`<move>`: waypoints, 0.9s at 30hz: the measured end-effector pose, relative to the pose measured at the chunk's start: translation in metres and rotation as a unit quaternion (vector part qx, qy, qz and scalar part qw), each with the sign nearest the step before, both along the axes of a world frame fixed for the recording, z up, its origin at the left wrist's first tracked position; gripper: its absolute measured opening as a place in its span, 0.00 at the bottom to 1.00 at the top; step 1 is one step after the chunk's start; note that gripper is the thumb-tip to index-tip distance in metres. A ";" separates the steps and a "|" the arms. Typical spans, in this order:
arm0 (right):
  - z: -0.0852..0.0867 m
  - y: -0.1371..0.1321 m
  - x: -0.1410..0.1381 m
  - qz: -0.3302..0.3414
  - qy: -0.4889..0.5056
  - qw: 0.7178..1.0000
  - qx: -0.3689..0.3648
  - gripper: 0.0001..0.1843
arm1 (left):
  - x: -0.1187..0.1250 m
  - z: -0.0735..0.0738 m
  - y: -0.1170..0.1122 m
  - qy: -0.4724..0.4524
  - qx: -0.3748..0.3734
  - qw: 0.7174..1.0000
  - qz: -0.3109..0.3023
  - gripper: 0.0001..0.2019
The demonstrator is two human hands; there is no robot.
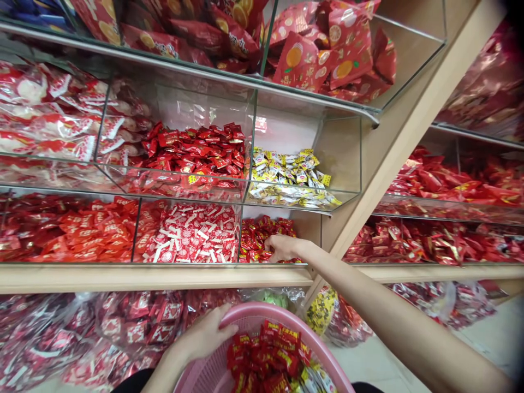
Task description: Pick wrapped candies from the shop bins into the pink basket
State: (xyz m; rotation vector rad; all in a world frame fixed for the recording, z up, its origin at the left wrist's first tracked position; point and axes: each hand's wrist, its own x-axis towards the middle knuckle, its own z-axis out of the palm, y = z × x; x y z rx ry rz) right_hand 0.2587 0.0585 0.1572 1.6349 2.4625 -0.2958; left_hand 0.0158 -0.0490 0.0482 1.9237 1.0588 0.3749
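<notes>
My left hand (208,334) is closed over the left rim of a pink plastic basket (245,312), thumb inside and fingers outside. Inside the basket lie red wrapped candies (272,355) with yellow lettering, and some yellow-and-white wrapped candies (317,379) at the lower right. My right hand (282,247) reaches into a lower clear bin, its fingers curled down on red-and-yellow wrapped candies (262,229). The fingertips are partly hidden among them.
Left of that bin are red-and-white candies (192,234). Above it, a compartment holds yellow-and-white candies (290,169), beside glossy red candies (200,150). A wooden shelf edge (164,277) runs between basket and bins, meeting a slanted wooden post (393,147). Clear bags of candies (139,322) lie below.
</notes>
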 end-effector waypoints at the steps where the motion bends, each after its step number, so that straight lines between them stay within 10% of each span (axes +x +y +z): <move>1: -0.001 -0.001 0.000 0.003 0.000 1.000 0.008 0.10 | 0.000 0.001 0.000 -0.002 0.000 1.000 -0.001 0.19; 12: -0.014 0.000 0.007 0.051 0.012 0.998 0.030 0.09 | -0.001 -0.001 0.000 -0.015 0.001 1.000 -0.004 0.19; 22: 0.020 -0.004 0.031 0.040 0.127 0.989 -0.058 0.12 | 0.000 0.001 -0.001 -0.004 -0.007 1.000 0.003 0.21; 27: 0.016 -0.003 0.019 0.081 0.116 0.990 0.025 0.11 | 0.000 -0.001 -0.001 -0.003 -0.002 1.000 0.004 0.21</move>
